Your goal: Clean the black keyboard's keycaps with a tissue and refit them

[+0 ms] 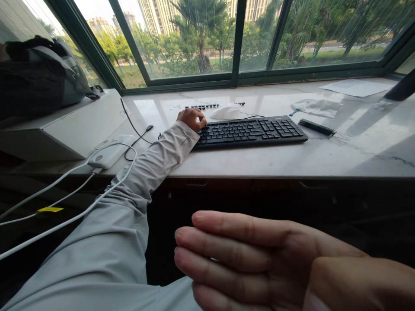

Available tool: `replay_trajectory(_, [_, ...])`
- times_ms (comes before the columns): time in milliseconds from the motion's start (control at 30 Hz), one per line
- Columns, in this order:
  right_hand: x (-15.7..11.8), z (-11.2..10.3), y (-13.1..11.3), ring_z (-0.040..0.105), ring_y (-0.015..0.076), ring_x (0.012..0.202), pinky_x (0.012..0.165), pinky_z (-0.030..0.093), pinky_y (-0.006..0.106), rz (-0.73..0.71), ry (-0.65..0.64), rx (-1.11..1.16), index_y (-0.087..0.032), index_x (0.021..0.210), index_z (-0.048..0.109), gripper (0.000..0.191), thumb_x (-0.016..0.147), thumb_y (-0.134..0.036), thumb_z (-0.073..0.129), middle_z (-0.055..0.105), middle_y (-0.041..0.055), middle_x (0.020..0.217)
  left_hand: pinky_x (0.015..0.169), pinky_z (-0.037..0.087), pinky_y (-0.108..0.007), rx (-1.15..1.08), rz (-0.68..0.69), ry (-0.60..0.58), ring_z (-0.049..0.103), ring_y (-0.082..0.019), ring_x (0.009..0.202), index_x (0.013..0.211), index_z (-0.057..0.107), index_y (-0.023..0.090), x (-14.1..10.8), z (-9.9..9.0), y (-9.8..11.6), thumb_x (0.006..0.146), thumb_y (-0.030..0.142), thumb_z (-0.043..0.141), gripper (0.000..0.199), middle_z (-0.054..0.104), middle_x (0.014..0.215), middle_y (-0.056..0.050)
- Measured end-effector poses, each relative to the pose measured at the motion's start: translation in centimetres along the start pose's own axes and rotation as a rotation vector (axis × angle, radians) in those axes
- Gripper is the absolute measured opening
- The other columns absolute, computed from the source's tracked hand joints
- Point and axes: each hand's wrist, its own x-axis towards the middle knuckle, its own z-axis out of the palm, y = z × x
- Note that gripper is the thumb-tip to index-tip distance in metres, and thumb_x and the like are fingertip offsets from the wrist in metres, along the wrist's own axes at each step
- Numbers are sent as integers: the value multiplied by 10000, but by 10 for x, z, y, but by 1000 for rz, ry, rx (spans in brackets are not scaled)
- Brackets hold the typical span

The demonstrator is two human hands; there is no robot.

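Observation:
A black keyboard (251, 131) lies on the marble-patterned sill, with several keys apparently gone at its upper left. My left hand (192, 118) is at the keyboard's left end, thumb and forefinger pinched together over the top corner. Whatever those fingertips may hold is too small to make out. Close to the camera, below the sill's front edge, my right hand (246, 259) is stretched flat with the palm showing and nothing in it. Behind the keyboard runs a row of small loose black keycaps (207, 106), beside a crumpled white tissue (226, 111).
Right of the keyboard lies a black-handled tool with thin wires (317, 128). Behind it are a crumpled white wipe (316, 107) and a paper sheet (356, 87). At left, a white box (81, 125) bears a dark bag (42, 77), with a white adapter (112, 152) and cables in front.

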Motion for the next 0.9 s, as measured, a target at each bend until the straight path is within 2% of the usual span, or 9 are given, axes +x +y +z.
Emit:
replay_trajectory(233, [0, 6, 2, 350, 239, 1312, 1102, 210, 419, -15, -48, 127, -187, 1268, 516, 525, 802, -424, 565, 437, 87, 1392, 772, 416, -326, -11, 1, 3, 571, -215, 879, 819, 706, 218, -1, -1, 2, 760, 393, 474, 296, 675, 963, -44])
replay_trajectory(367, [1, 7, 4, 328, 238, 1324, 1106, 189, 421, -1, -58, 139, -170, 1267, 514, 538, 830, -484, 520, 419, 98, 1404, 766, 413, -329, -14, -3, 7, 571, -219, 878, 811, 709, 223, -1, 0, 1, 757, 381, 484, 281, 676, 964, -45])
replay_trajectory(467, [0, 7, 1, 319, 248, 1328, 1103, 174, 442, 17, -15, 128, -160, 1260, 520, 531, 846, -491, 497, 423, 117, 1398, 763, 413, -335, -12, -2, -3, 573, -223, 874, 799, 708, 228, -1, 0, 1, 762, 384, 477, 281, 677, 947, -42])
replay_trajectory(567, [-1, 8, 1, 326, 253, 1324, 1101, 179, 446, 23, -29, 133, -165, 1254, 527, 540, 830, -499, 520, 427, 119, 1395, 766, 411, -339, -8, -1, -8, 571, -225, 879, 801, 705, 227, -1, 0, 1, 766, 383, 468, 285, 674, 954, -41])
replay_trajectory(767, [1, 10, 1, 366, 232, 1303, 1103, 195, 404, -22, -12, 157, -130, 1267, 511, 525, 863, -464, 485, 426, 129, 1393, 797, 402, -345, -4, 0, -5, 562, -228, 899, 838, 703, 215, 0, 1, 0, 768, 379, 470, 294, 665, 990, -52])
replay_trajectory(900, [4, 9, -2, 367, 245, 1302, 1089, 237, 404, 20, -31, 145, -158, 1264, 513, 560, 812, -486, 556, 418, 109, 1402, 783, 408, -331, -6, 4, -5, 564, -223, 898, 836, 703, 207, 0, 1, 0, 764, 385, 471, 302, 668, 981, -53])
